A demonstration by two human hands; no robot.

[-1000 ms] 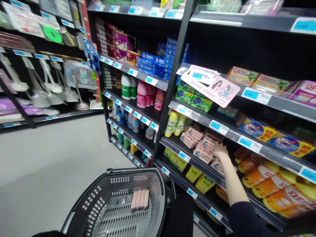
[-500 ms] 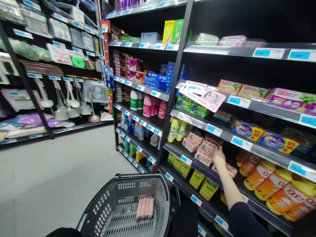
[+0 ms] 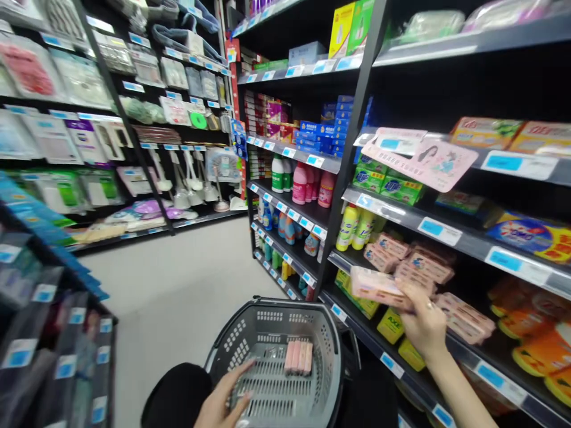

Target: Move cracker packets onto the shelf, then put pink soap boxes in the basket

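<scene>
My right hand [image 3: 423, 318] grips a pink soap pack [image 3: 377, 286] at its right end, just in front of the shelf and right of the basket. Several more pink soap packs [image 3: 428, 264] lie stacked on the shelf behind it, and others [image 3: 464, 318] sit to the right of my hand. My left hand [image 3: 225, 395] is over the near left part of a grey shopping basket [image 3: 332, 333], fingers spread with nothing in them. Inside the basket lies a pink pack of several bars [image 3: 298, 358].
Yellow-green bottles [image 3: 357, 229] stand left of the soap stack, and orange bottles [image 3: 539, 339] to its right. A pink sign [image 3: 446, 163] juts from the shelf edge above. Green AXE packs [image 3: 390, 326] fill the shelf below. A low shelf unit [image 3: 53, 333] borders the aisle floor [image 3: 178, 279] at left.
My right hand has come away from the shelf with a soap pack. My left hand has entered view over the basket. The view has turned left, showing the low shelf unit.
</scene>
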